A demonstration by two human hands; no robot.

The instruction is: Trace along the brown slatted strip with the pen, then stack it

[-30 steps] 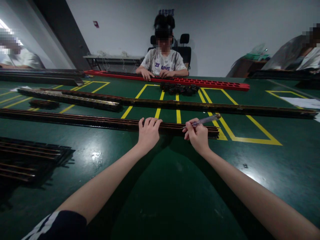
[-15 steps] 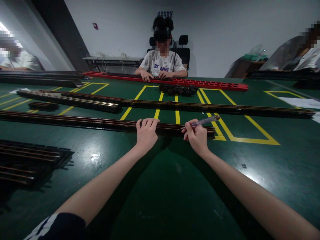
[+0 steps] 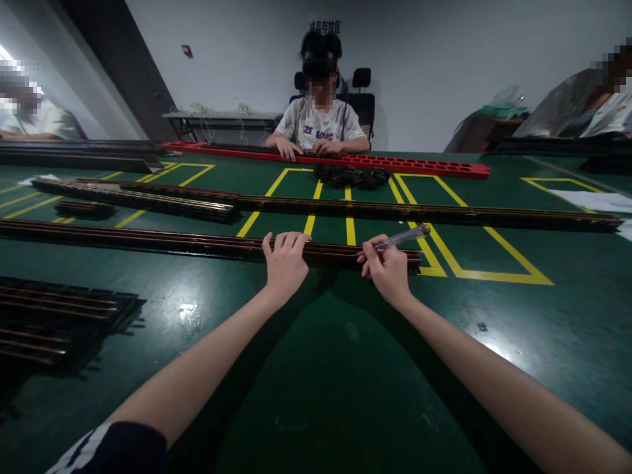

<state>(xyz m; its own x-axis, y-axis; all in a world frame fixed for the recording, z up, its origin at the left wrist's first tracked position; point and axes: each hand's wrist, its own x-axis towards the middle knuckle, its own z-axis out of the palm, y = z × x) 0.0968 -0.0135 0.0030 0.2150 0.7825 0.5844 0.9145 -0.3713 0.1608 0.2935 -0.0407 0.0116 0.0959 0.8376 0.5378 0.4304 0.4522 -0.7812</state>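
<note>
Here on the green table [image 3: 345, 388], the long strip [image 3: 207, 245] is spanned by the left hand [image 3: 286, 266], grip unclear; over the strip, a screwdriver [image 3: 402, 237] is clasped by the right hand [image 3: 390, 271], apparently being worked; steadiness seems needed.

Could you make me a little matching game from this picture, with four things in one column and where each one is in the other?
Things:
1. Clear-handled tool
2. Red frame
3. Left hand
4. Pile of black parts

Places:
A. Under the co-worker's hands
B. On the table, just on the near side of the long red thing
C. With fingers over the long dark strip
D. Held in the right hand

Right pairs: 1-D, 2-A, 3-C, 4-B
</note>
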